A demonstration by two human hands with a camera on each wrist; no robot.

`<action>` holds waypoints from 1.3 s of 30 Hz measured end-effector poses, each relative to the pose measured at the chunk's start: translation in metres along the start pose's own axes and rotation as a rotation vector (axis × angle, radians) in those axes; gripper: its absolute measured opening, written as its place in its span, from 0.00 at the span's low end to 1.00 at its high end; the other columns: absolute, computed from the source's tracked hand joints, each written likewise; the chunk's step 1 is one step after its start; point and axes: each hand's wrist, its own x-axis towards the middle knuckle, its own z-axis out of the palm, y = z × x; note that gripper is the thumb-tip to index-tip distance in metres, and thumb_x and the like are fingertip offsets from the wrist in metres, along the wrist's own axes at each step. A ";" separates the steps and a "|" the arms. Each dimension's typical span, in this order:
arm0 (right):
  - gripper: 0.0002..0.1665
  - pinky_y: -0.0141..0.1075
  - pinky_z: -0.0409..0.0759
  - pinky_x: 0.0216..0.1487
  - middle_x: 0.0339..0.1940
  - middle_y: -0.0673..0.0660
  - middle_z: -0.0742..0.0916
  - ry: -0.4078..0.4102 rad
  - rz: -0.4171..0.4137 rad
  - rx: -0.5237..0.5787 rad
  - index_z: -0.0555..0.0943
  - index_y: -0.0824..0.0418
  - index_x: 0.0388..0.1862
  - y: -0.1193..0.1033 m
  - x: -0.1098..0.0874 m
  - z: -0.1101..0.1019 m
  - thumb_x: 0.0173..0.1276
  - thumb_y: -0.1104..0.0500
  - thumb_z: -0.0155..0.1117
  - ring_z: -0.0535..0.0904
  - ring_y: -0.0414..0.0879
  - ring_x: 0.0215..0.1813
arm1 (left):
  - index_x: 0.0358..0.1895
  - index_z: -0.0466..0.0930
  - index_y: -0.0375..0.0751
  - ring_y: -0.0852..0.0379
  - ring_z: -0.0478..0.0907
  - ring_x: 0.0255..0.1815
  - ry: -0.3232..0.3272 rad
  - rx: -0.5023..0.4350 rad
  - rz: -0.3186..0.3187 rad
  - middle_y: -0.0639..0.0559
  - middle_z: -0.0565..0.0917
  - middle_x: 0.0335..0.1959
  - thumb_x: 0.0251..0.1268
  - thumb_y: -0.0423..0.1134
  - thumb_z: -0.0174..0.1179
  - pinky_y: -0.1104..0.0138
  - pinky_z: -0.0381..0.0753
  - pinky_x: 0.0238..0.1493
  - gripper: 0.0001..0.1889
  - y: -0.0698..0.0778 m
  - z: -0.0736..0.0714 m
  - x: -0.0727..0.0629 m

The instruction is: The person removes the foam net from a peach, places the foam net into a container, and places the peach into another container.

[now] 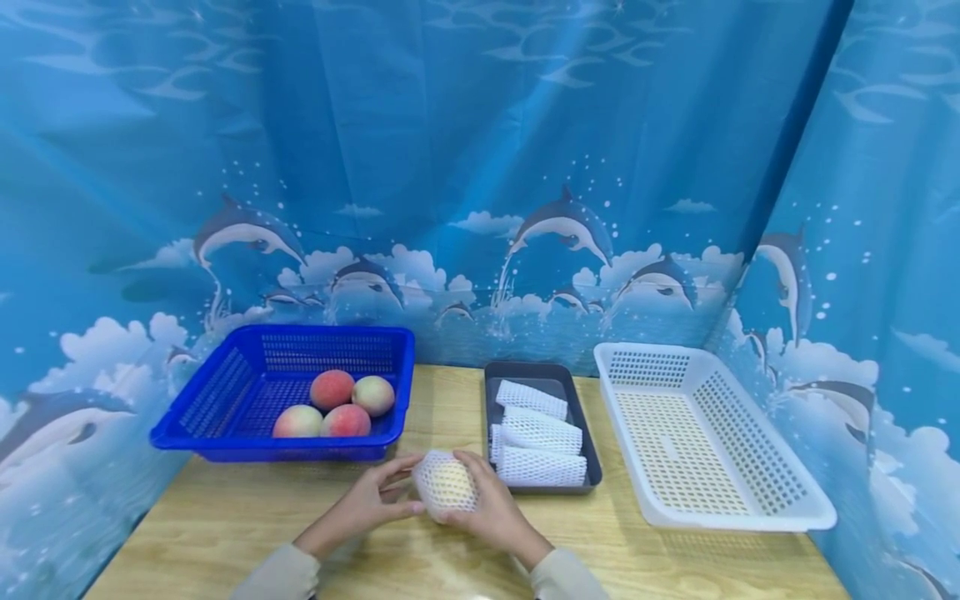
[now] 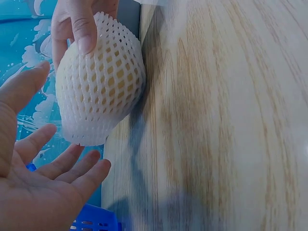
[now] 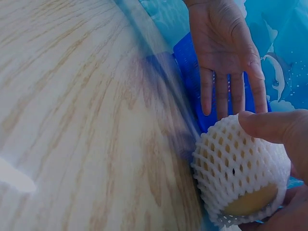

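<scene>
A peach in a white foam net [image 1: 447, 485] is held above the table in my right hand [image 1: 491, 512], thumb on one side and fingers on the other. Pale yellow fruit shows through the mesh, and in the right wrist view a bare patch shows at one end of the foam net [image 3: 236, 168]. My left hand [image 1: 375, 498] is beside the net's other end. In the left wrist view, the fingers of the left hand [image 2: 43, 178] are spread and relaxed, with the palm bare, just apart from the netted peach [image 2: 103, 82].
A blue basket [image 1: 247, 454] with several peaches [image 1: 332, 389] stands at the left. Behind my right hand, a dark grey tray [image 1: 592, 467] holds several white foam nets [image 1: 542, 467]. A white basket [image 1: 645, 492] sits at the right of the wooden table [image 1: 600, 542]. A dolphin-print curtain [image 1: 450, 167] hangs behind.
</scene>
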 end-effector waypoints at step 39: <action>0.46 0.57 0.68 0.67 0.72 0.63 0.67 0.050 -0.060 0.063 0.64 0.59 0.71 -0.028 -0.005 -0.089 0.56 0.56 0.74 0.61 0.60 0.72 | 0.69 0.63 0.32 0.32 0.62 0.68 0.057 0.111 0.029 0.34 0.66 0.69 0.59 0.39 0.67 0.48 0.67 0.65 0.36 0.058 -0.038 0.003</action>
